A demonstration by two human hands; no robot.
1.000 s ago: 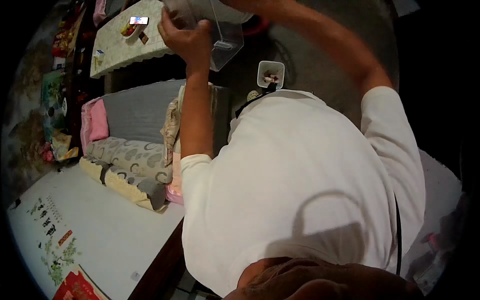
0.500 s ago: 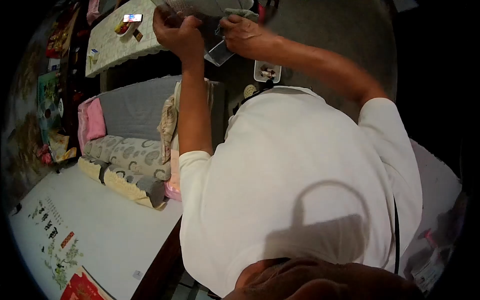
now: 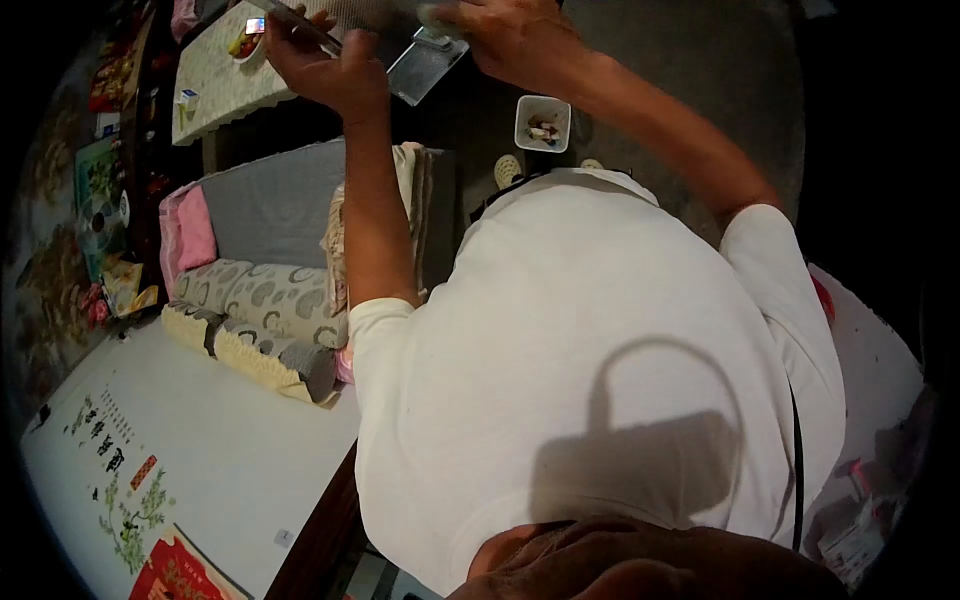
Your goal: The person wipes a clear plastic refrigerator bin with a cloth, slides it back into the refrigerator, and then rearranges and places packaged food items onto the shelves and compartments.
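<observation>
At the top edge, my left hand (image 3: 335, 75) grips the rim of a clear plastic container (image 3: 428, 68), with the thumb raised and the fingers round the edge. My right hand (image 3: 520, 42) is to the right of it, closed on a pale greyish cloth (image 3: 437, 17) that touches the container. The container's upper part is cut off by the frame, and a transparent corner of it hangs between the two hands.
Below the hands, a white bin (image 3: 543, 124) with scraps inside stands on the floor near my shoes (image 3: 508, 171). To the left are a grey sofa (image 3: 275, 215) with patterned cushions and a cloth-covered table (image 3: 215, 85) bearing a phone and fruit.
My left hand has moved left and slightly down, tilting the container. My right hand came in from the top edge to the container, then shifted slightly right and up with the cloth.
</observation>
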